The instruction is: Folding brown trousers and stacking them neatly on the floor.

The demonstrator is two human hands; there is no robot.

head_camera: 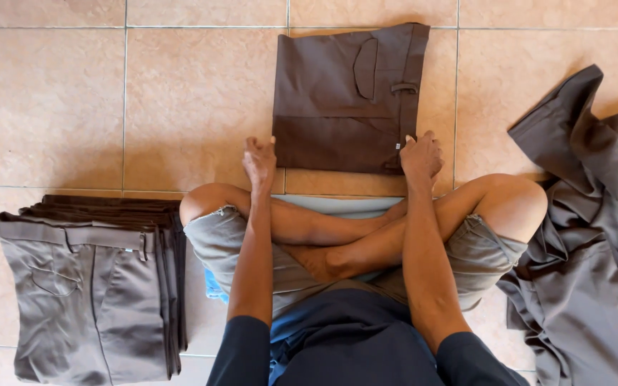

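I sit cross-legged on a tiled floor. Ahead of my knees lies a folded pair of dark brown trousers [345, 100], its waistband and back pocket toward the right. My left hand [260, 161] pinches the near left corner of the fold. Fingers curled, my right hand [421, 157] grips the near right corner by the waistband. Both hands rest on the cloth's near edge.
A stack of several folded grey-brown trousers [94, 286] sits on the floor at my left. A loose heap of unfolded grey-brown garments [588, 243] lies at my right. Beige floor tiles [180, 93] spread beyond the folded pair.
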